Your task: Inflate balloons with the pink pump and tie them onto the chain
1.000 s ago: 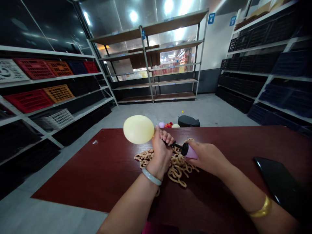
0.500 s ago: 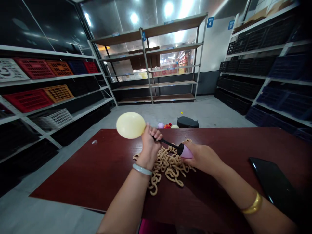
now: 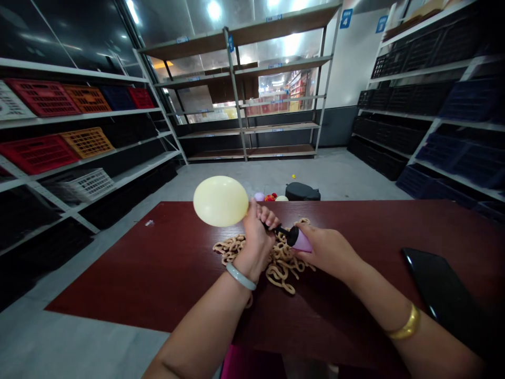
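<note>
A pale yellow balloon (image 3: pixel 221 201), swollen with air, points leftward from my left hand (image 3: pixel 260 231), whose closed fingers wrap its neck and the black end of a hand pump. My right hand (image 3: pixel 329 250) is closed around the purple body of the pump (image 3: pixel 302 241). The pump's black rod shows only briefly between the hands; the nozzle inside my left fist is hidden. Beneath both hands lies a tangled pile of beige balloons (image 3: pixel 282 266), long and thin, on the dark red table (image 3: pixel 177 273).
A black tablet-like object (image 3: pixel 442 289) lies on the table's right. Beyond the far edge are a dark grey bag (image 3: pixel 302 191) and small round balloons (image 3: pixel 270 197). Shelves with crates (image 3: pixel 89 142) stand left and right, and a bare rack (image 3: pixel 244 84) stands behind.
My left hand has moved right, closer to my right hand, so less of the pump's rod shows. The yellow balloon moved with it and looks slightly larger.
</note>
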A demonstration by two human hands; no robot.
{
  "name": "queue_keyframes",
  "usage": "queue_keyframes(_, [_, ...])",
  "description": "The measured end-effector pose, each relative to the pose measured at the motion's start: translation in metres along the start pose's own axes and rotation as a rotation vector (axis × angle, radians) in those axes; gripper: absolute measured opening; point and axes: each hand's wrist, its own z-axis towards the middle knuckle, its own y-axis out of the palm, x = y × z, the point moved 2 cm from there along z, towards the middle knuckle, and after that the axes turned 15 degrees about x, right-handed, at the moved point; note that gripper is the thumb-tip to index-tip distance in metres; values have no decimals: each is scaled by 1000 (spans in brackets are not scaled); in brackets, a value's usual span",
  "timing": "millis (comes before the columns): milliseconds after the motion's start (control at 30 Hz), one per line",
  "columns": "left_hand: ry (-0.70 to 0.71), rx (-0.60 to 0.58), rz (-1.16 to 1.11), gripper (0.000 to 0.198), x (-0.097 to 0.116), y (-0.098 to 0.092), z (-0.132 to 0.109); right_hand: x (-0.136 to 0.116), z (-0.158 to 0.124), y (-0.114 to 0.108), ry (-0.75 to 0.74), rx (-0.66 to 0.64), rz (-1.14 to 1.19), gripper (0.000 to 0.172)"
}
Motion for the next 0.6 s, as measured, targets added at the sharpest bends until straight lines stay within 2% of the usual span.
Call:
queue_keyframes(133, [-24, 33, 43, 54, -22, 2, -15, -7, 1, 1, 9, 8, 13, 54])
queue_keyframes(233, [-28, 30, 47, 55, -22, 2, -15, -9, 2, -1, 14, 17, 29, 51])
queue_keyframes(333, [-51, 44, 57, 52, -15, -1, -6, -8, 2, -1, 21, 9, 52, 44])
queue_keyframes(433, [-59, 64, 34, 48, 6, -5, 12, -3, 2, -3, 25, -24, 70, 41])
queue_keyframes(500, [-63, 58, 7, 46, 29, -9, 26, 2, 3, -5, 27, -52, 82, 42])
queue_keyframes(600, [9, 41, -46, 44, 67, -11, 38, 7, 4, -9, 13, -81, 104, 40])
